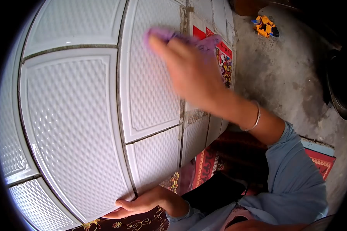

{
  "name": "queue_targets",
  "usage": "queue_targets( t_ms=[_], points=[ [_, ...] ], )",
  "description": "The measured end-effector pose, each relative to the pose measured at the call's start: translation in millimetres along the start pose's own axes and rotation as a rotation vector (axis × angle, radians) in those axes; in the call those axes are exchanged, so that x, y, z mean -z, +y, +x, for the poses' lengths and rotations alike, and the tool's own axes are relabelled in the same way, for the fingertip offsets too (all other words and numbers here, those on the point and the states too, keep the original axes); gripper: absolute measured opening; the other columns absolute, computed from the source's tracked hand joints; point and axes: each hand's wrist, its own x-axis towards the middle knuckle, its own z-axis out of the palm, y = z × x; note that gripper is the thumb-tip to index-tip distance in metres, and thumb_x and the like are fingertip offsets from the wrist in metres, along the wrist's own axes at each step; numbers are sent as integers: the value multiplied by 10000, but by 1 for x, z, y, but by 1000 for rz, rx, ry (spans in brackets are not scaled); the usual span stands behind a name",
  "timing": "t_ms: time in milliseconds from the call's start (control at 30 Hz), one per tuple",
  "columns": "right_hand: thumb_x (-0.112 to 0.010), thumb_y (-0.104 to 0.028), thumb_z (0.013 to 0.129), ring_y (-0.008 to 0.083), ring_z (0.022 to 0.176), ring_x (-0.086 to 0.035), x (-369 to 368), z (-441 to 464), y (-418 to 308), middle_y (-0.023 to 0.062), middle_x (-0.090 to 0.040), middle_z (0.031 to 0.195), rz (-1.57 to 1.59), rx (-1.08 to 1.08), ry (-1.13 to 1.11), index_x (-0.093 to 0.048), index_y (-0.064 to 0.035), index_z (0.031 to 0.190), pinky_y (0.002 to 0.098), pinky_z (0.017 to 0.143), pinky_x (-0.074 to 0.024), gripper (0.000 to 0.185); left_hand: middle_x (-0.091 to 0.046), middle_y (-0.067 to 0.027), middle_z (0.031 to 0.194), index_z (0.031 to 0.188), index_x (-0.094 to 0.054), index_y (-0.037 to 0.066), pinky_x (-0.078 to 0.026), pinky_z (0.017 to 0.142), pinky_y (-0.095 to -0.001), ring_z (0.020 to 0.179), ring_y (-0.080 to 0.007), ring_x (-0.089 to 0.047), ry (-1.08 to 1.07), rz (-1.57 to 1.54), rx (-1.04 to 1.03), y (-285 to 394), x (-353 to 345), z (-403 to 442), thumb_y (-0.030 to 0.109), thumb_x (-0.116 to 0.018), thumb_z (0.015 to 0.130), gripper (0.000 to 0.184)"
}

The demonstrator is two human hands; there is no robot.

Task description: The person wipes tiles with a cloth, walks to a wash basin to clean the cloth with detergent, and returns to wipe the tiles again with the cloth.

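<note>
The right hand [192,73] has its grip clenched on a purple cloth [204,42], bunched under and around the fingers and lying against the white tiled surface [73,115] — the hand is blurred. The cloth is over the far part of a tall embossed tile, and one end of it reaches over a red printed sheet [224,50] with colourful pictures. The left hand [146,202] is at the near edge of the tiles, its grip released, fingers extended and thumb against the tile edge. A thin bracelet [257,117] circles the right wrist, below a blue-grey sleeve [297,165]. Beyond the tiles, an orange toy [264,26] with blue and black parts lies on the grey floor [273,73] — well apart from both hands.
</note>
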Motion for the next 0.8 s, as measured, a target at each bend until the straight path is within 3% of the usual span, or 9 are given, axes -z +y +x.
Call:
queue_targets(
  t_ms=[133,267,333,467,600,733,800],
  points=[
    [-485,-29,876,287,683,-588,-4,12,32,103,-563,827,-124,-119,86,-480,-85,1272,380,549,-460,400,-368,-181,1392,1452,-274,64,-435,957,-445,1199,-308,-461,12,0,-31,-9,5,3,289,-497,857,675],
    [-500,-14,863,275,664,-572,1,-2,-1,94,-559,823,-7,-204,-63,-496,-96,1265,376,562,-455,410,-351,-182,1403,1453,-270,55,-439,954,-441,1199,-306,-463,5,2,-16,-5,-1,0,291,-502,856,683],
    [-497,-6,807,290,653,-612,2,-4,2,109,-569,806,-43,25,15,-449,-53,1256,400,497,-480,454,-344,-182,1408,1453,-266,51,-440,954,-439,1203,-305,-461,-6,-19,-6,0,-3,-2,292,-508,854,690],
    [-492,-39,826,293,634,-610,-2,15,36,98,-577,820,-197,-57,77,-460,-75,1242,405,509,-485,419,-334,-184,1415,1451,-268,42,-427,973,-435,1211,-308,-453,23,12,17,3,-1,-2,282,-508,859,682],
    [-487,-45,838,274,648,-618,7,2,-1,107,-575,818,-129,-99,-42,-471,-53,1238,405,514,-487,400,-312,-187,1434,1452,-263,44,-408,994,-440,1229,-310,-435,21,41,2,1,0,-1,265,-490,869,663],
    [-516,-55,828,211,632,-611,5,-1,-4,93,-566,797,-120,62,5,-482,-14,1238,355,484,-466,413,-281,-188,1452,1452,-258,38,-395,1007,-452,1253,-314,-411,-39,28,-102,-4,1,1,266,-489,870,666],
    [-522,-53,818,181,657,-626,8,6,-3,95,-583,822,-197,57,-14,-500,3,1213,326,502,-478,399,-279,-190,1453,1451,-252,31,-391,1011,-454,1255,-317,-409,-4,-9,-16,-4,1,-1,268,-480,875,663]
  ],
)
